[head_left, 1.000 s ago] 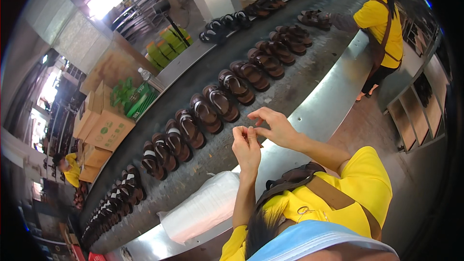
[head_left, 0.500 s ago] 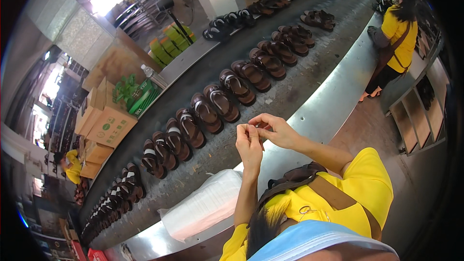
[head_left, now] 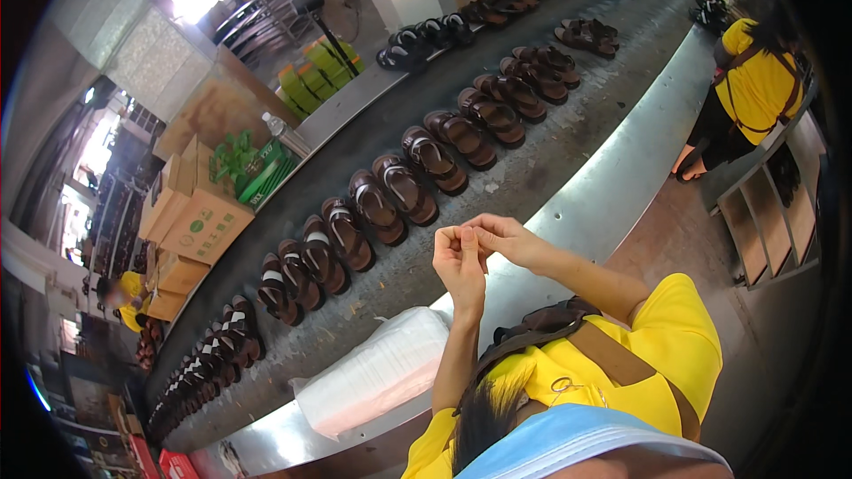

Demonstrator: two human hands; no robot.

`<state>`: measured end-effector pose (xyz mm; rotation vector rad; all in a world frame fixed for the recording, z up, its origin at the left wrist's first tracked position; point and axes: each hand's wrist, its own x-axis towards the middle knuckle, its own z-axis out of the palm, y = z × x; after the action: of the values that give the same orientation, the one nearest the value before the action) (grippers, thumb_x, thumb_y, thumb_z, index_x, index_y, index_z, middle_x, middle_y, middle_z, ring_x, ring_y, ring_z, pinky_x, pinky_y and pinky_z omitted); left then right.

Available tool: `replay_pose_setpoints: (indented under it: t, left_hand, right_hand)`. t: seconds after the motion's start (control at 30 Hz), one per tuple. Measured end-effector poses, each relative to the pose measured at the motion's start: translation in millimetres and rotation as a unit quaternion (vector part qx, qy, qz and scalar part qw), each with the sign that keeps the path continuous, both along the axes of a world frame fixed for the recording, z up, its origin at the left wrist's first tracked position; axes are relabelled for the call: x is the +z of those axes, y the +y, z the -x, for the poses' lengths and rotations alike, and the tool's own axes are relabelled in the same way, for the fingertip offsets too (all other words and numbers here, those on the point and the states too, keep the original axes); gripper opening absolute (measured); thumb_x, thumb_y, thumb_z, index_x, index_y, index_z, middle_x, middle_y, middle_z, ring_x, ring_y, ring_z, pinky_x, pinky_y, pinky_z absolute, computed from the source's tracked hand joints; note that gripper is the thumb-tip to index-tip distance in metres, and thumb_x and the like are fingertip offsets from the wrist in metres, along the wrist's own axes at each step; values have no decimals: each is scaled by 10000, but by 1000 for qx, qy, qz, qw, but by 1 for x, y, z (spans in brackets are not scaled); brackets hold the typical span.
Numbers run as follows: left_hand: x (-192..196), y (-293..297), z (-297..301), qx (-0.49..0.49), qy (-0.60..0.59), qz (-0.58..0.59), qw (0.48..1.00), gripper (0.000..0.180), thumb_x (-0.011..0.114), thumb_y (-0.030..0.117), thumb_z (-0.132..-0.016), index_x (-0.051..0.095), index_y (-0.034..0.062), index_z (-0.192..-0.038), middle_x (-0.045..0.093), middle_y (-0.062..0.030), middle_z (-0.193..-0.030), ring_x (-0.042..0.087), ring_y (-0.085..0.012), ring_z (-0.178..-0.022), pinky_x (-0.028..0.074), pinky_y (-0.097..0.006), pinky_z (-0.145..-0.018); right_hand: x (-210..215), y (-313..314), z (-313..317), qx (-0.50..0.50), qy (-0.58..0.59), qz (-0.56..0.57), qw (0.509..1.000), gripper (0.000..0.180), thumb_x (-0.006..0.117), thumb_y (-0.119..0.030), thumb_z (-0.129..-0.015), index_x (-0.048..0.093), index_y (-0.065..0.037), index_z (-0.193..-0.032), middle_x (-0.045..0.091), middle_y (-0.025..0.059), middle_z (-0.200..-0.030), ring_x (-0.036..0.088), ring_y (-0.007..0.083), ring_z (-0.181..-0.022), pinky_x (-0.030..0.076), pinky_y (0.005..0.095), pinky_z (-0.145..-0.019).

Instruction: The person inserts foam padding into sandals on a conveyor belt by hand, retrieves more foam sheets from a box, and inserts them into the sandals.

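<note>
My left hand (head_left: 460, 264) and my right hand (head_left: 513, 241) meet fingertip to fingertip above the near edge of a dark belt (head_left: 484, 213). Both are closed in a pinch. Whatever lies between the fingers is too small or hidden to make out. Beyond them, brown strap sandals (head_left: 417, 190) stand in a slanting row on the belt, and neither hand touches them. A white plastic-wrapped pack (head_left: 377, 372) lies on the metal ledge (head_left: 568, 213) beside my left forearm.
More sandals (head_left: 209, 364) crowd the belt at the lower left. Cardboard boxes (head_left: 209, 213), a green plant (head_left: 235, 160) and a bottle (head_left: 282, 131) line its far side. A co-worker in yellow (head_left: 754, 80) stands at the right near a wooden rack (head_left: 754, 231).
My fingertips have drawn closer together, still pinched, with the hands in nearly the same place. The co-worker at the right has turned and bent forward.
</note>
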<state>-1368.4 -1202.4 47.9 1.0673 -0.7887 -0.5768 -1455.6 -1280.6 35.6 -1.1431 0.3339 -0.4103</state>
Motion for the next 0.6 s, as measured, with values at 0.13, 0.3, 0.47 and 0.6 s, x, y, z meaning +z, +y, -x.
replay_pose_setpoints:
  t: [0.13,0.3,0.47,0.6]
  left_hand:
    - [-2,-4,-2,-11,19,-66,998,202,474,200,-939,476,39,-816,481,11,-587,376,-24,-402,267,-160,-345]
    - [-7,-12,1,-12,13,-99,995,197,467,186,-941,476,34,-816,484,7,-577,385,-32,-394,284,-167,-339]
    - [-11,-17,-2,-42,-59,-133,988,213,475,198,-936,462,37,-797,492,-2,-574,396,-36,-398,298,-177,-339]
    - [-9,-22,0,-55,-54,-141,987,210,502,187,-924,458,26,-797,492,-5,-565,415,-43,-411,305,-187,-351]
  right_hand:
    - [5,-5,6,-165,66,317,932,300,570,-214,-871,535,-10,-1088,554,94,-1000,587,177,-867,466,297,-762]
    - [5,-10,11,-177,75,384,903,282,582,-129,-834,533,-18,-1089,531,121,-1053,593,205,-887,472,321,-765]
    - [9,-14,17,-211,79,440,870,279,574,-61,-818,530,-34,-1093,527,121,-1052,596,215,-889,476,322,-762]
    - [2,-19,18,-168,70,361,915,267,560,-89,-845,525,-15,-1099,556,112,-1026,593,198,-875,477,312,-759]
